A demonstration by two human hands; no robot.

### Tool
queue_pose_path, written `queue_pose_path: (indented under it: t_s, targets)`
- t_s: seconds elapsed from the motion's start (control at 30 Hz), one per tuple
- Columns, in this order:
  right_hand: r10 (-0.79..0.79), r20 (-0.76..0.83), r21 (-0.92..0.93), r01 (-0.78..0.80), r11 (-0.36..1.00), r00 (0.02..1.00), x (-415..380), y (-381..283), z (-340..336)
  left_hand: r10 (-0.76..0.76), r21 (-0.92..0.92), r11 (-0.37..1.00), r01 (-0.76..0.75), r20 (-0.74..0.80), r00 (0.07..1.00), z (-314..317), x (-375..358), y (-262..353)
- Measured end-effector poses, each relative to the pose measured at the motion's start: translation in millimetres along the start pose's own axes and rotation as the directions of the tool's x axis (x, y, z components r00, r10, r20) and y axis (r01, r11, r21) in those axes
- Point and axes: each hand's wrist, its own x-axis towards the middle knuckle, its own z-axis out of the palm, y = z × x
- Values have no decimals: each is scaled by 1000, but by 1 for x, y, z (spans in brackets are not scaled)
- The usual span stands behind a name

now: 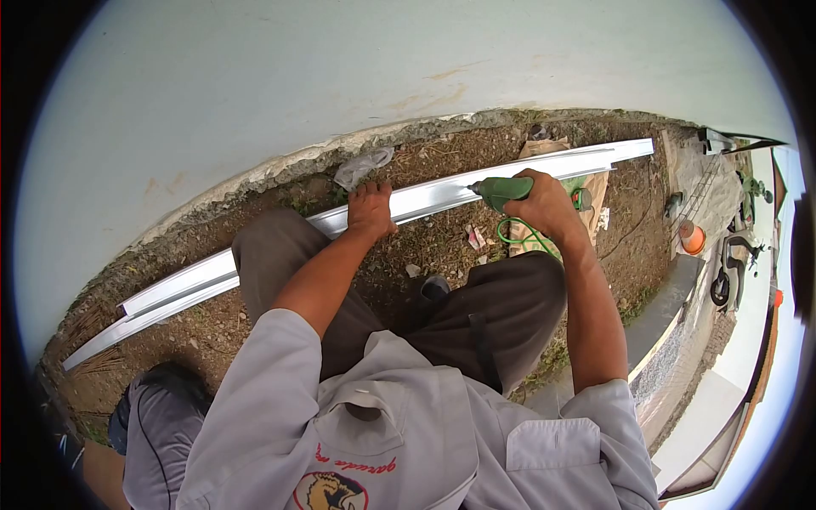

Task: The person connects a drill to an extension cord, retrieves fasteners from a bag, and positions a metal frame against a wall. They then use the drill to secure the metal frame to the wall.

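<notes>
A long, shiny metal channel (433,194) lies across the ground in front of me, seemingly two lengths nested together. My left hand (371,210) is closed over it left of the middle, fingers across the far edge and thumb on the near side. In my right hand (544,202) is a green power drill (500,190), gripped by its handle. The drill's tip points left and meets the channel's face. From near the drill, a green cord (515,223) loops down over a printed paper sack (534,238).
A pale wall (340,68) rises just beyond the channel. A clear plastic bag (364,167) lies at its foot. Another person's knee (166,425) is at lower left. To the right are an orange-and-white cup (691,237) and a grey ledge (671,319).
</notes>
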Motion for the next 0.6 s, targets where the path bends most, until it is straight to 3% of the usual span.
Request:
queue_pose_path:
  t_s: [0.6]
  targets:
    - [-8, -5, 33, 8, 999, 1000, 1, 6, 2, 3, 4, 1000, -3, -14, 1000, 3, -2, 1]
